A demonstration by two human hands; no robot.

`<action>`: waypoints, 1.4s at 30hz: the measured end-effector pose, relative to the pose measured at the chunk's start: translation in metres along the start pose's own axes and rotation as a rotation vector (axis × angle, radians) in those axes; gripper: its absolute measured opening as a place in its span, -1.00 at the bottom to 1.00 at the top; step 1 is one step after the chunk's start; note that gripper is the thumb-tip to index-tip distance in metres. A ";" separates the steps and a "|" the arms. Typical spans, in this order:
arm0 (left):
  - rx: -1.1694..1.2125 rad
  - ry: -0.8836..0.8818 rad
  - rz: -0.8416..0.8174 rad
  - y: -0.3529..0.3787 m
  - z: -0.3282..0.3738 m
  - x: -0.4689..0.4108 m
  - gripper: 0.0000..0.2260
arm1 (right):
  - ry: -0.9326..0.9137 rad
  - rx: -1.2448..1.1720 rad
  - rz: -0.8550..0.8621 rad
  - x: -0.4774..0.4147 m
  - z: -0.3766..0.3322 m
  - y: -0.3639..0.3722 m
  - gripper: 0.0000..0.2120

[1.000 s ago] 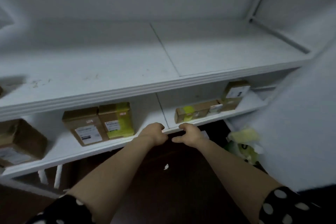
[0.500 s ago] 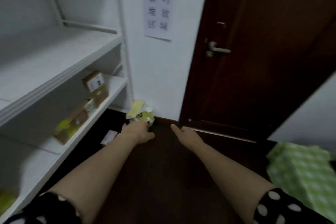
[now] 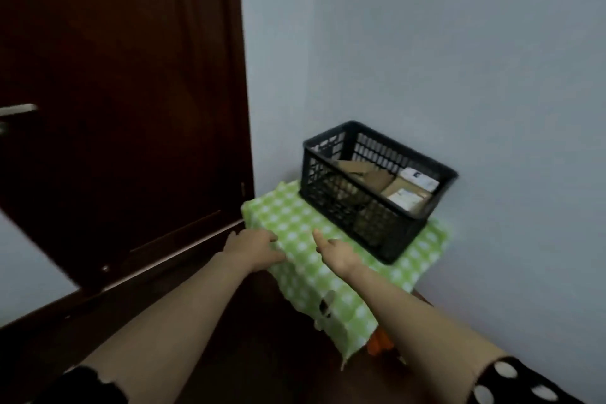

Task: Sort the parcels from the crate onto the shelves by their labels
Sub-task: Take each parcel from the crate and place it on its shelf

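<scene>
A person is standing in the corner of a room, holding both bare forearms out ahead, with black sleeves [image 3: 511, 382] dotted in white showing at the bottom edge of the view.

The black plastic crate [image 3: 347, 207] is sitting on a small table draped in a green-and-white checked cloth [image 3: 295, 216], tight against a pale blue-grey wall [image 3: 459, 43]. The crate's sides are an open lattice. Brown cardboard parcels [image 3: 377, 179] are lying jumbled inside it, some tilting against each other, and white labels [image 3: 419, 178] are showing on those at the right end. The print on the labels is too blurred to read.

The left hand [image 3: 252, 244] is hovering at the near left edge of the cloth, its fingers loosely bent and gripping nothing. Whether it is touching the cloth, I cannot tell. The right hand [image 3: 334, 249] is hanging just beside it over the cloth, forefinger pointing forward toward the crate and the other fingers relaxed, also carrying nothing. Both hands are near the crate but apart from it.

A dark brown door [image 3: 114, 92] is filling the left side of the view, with a silver door handle [image 3: 18, 109] jutting out at the far left. Something orange [image 3: 377, 344] is peeking out under the cloth's hanging corner. The floor [image 3: 262, 354] beneath is looking dark.
</scene>
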State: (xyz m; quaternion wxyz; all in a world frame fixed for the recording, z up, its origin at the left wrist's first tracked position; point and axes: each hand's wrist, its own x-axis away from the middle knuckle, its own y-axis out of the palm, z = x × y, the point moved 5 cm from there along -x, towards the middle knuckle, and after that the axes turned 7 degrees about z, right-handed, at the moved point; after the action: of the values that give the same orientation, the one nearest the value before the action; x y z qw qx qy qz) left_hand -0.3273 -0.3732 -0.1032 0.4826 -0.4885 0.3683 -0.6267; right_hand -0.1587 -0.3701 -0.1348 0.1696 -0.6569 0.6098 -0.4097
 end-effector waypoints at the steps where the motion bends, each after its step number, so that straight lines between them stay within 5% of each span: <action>1: -0.027 0.035 -0.009 0.003 0.025 -0.014 -0.49 | 0.028 -0.030 0.026 -0.009 0.017 -0.020 -0.32; 19: 0.294 0.273 -0.040 0.008 0.239 -0.306 -0.65 | 0.285 -0.168 0.401 -0.230 0.133 -0.198 -0.66; 22: 0.285 0.247 -0.155 0.030 0.267 -0.358 -0.89 | 0.395 -0.158 0.380 -0.270 0.152 -0.211 -0.77; 26: 0.278 0.135 -0.326 0.067 0.295 -0.400 -0.79 | 0.459 -0.014 0.220 -0.302 0.172 -0.212 -0.63; 32: 0.366 -0.021 -0.558 0.129 0.324 -0.431 -0.59 | 0.373 0.340 -0.058 -0.347 0.193 -0.199 -0.69; 42: 0.594 -0.235 -0.714 0.157 0.333 -0.440 -0.83 | 0.301 0.420 -0.130 -0.369 0.212 -0.188 -0.69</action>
State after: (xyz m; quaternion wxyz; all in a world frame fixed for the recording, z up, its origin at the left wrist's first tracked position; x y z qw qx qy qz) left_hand 0.0586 0.0138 -0.2787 0.3945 -0.4928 -0.0746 -0.7720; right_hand 0.1530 -0.0444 -0.2496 0.1831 -0.5766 0.4863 -0.6305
